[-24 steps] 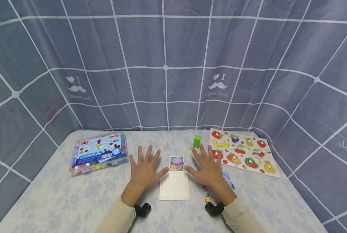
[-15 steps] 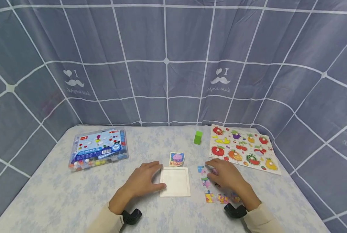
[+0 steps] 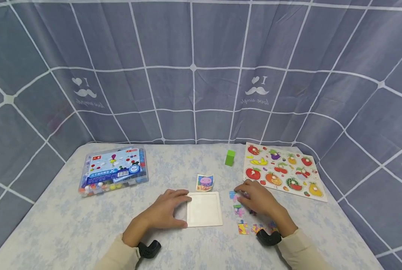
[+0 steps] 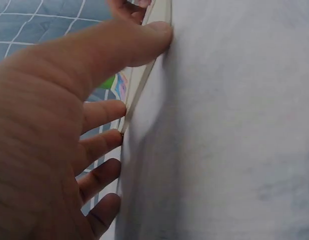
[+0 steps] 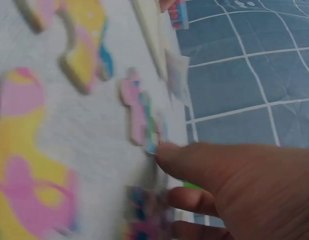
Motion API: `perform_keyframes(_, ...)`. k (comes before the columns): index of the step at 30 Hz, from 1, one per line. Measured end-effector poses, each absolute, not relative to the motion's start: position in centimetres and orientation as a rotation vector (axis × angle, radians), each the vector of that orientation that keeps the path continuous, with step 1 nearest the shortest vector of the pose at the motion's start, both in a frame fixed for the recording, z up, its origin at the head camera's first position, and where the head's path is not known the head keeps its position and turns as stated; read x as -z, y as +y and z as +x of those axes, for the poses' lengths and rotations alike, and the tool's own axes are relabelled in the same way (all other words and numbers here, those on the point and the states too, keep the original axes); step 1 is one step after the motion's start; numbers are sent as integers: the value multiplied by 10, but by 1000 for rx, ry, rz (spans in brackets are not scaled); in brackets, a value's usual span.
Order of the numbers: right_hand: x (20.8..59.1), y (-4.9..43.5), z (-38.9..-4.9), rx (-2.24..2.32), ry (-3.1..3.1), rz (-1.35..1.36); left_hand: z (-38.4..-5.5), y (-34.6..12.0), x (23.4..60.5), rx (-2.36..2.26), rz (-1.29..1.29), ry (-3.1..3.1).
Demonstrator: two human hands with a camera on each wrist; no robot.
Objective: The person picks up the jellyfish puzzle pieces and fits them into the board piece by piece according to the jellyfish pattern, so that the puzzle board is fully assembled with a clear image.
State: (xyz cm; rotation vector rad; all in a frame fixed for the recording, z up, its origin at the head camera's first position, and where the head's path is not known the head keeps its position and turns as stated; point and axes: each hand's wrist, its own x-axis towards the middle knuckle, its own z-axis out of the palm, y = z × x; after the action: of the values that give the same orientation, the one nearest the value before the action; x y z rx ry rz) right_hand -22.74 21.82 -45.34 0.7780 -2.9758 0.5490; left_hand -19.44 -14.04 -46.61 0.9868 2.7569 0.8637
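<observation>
A pale wooden puzzle tray (image 3: pixel 204 210) lies flat in the middle of the table. My left hand (image 3: pixel 165 210) rests along its left edge, thumb at the near corner and fingertips farther up; in the left wrist view the thumb (image 4: pixel 157 37) touches the rim. Several colourful jigsaw pieces (image 3: pixel 242 228) lie right of the tray. Above them hovers my right hand (image 3: pixel 259 198), thumb and fingertips at the far left piece (image 3: pixel 232 195), partly hiding others. Its thumb tip in the right wrist view sits by a pink piece (image 5: pixel 137 115); whether it touches is blurred.
A small picture card (image 3: pixel 205 182) lies behind the tray. Farther back stands a green block (image 3: pixel 230 158). A fruit peg board (image 3: pixel 283 170) lies at back right, and a clear plastic box (image 3: pixel 113 170) of coloured parts at back left. A grey curtain (image 3: pixel 174 90) surrounds the table.
Both hands have come down from spread fingers: the left to the tray's edge, the right over the jigsaw pieces. The tray has shifted slightly right. The head view has tilted down a little.
</observation>
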Motion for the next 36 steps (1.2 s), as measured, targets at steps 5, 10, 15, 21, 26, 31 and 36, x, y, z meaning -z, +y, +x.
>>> perform_keyframes(5, 455, 213, -228, -442, -2992, 691, -192, -139, 466, -865, 968, 2754)
perform_keyframes(10, 456, 211, -229, -432, -2971, 671, -192, -140, 470, -872, 967, 2782)
perform_keyframes(15, 458, 211, -228, -424, -2956, 676, -193, -140, 475, -906, 972, 2783)
perform_keyframes(21, 460, 210, -231, -430, -2979, 649, -198, -141, 483, -917, 986, 2814)
perform_keyframes(26, 461, 210, -232, -418, -2960, 650, -201, -143, 484, -956, 986, 2798)
perform_keyframes(31, 462, 209, -231, -398, -2802, 714, -200, -143, 484, -945, 998, 2804)
perform_keyframes(36, 455, 193, -233, -477, -2685, 811, -199, -142, 484, -946, 990, 2812)
